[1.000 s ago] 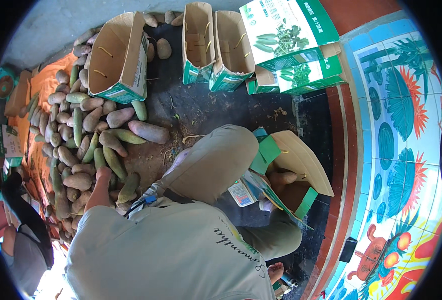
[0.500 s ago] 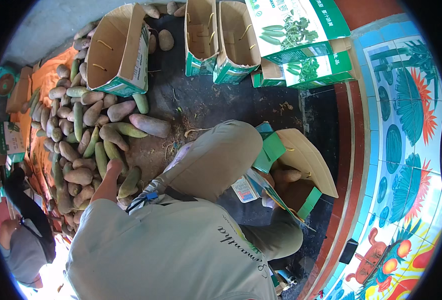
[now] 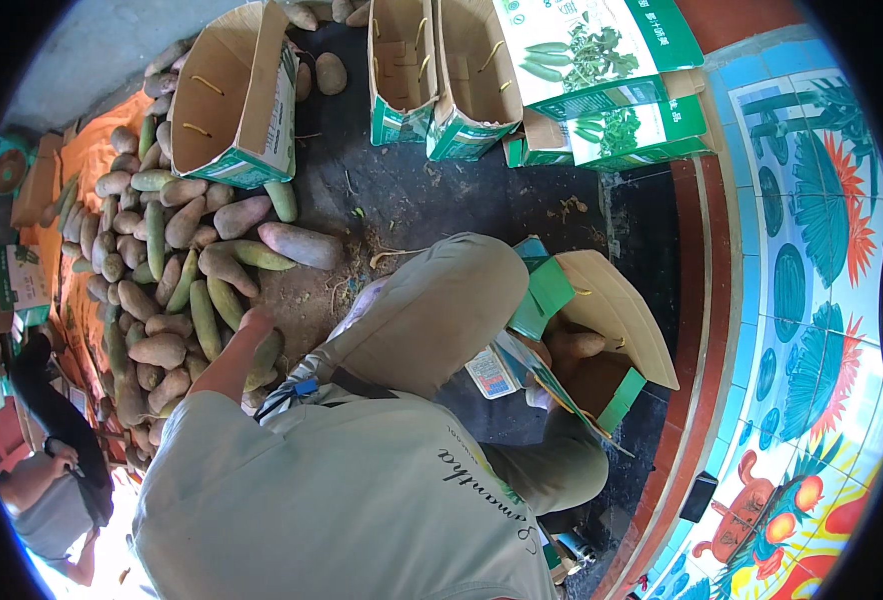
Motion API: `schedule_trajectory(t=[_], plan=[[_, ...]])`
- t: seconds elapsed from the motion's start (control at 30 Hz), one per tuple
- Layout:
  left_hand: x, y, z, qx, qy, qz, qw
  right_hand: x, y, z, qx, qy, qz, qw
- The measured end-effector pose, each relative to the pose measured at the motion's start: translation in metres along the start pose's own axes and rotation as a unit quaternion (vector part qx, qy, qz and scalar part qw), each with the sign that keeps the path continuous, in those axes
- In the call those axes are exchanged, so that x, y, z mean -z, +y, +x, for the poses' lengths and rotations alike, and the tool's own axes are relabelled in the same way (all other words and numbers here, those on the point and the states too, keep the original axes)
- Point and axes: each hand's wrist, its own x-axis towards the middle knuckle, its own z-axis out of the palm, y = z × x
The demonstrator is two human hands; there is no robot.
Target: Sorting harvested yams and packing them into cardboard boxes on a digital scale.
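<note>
My bare left arm (image 3: 234, 360) reaches from its light sleeve to the edge of a large pile of oblong brown and green gourds (image 3: 158, 350). The far end of the arm lies against the pile, and no fingers can be made out there. A green gourd (image 3: 266, 365) lies beside the arm, partly covered by it. My right hand does not show; my torso and bent knees fill the middle. By my right knee stands an open green-and-white carton (image 3: 617, 300) with a brown gourd (image 3: 577, 345) in it.
Open cartons (image 3: 402, 115) stand along the far side, with printed cartons (image 3: 602, 50) stacked at the far right. Another carton (image 3: 217, 120) stands by the pile. A small black box (image 3: 699, 498) sits along the tiled wall. Another person (image 3: 47, 490) is at the left edge.
My left arm has shifted right, along the pile's edge. At the left, the other person's arms and a hand have come into sight. The cartons stay put.
</note>
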Motion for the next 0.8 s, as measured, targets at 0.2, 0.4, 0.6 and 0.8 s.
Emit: schedule_trajectory(t=[0.2, 0.4, 0.6, 0.8], plan=[[0.052, 0.073, -0.009, 0.051, 0.019, -0.258, 0.965, -0.013, -0.001, -0.015, 0.016, 0.007, -0.009, 1.0], [0.049, 0.103, -0.007, -0.054, 0.029, -0.246, 0.967, -0.031, -0.007, -0.035, 0.029, 0.012, -0.021, 0.999], [0.073, 0.154, -0.026, -0.107, -0.019, -0.388, 0.915, -0.051, -0.012, -0.054, 0.041, 0.018, -0.03, 0.999], [0.085, 0.193, -0.035, -0.133, -0.047, -0.44, 0.887, -0.075, -0.019, -0.074, 0.053, 0.018, -0.042, 0.998]])
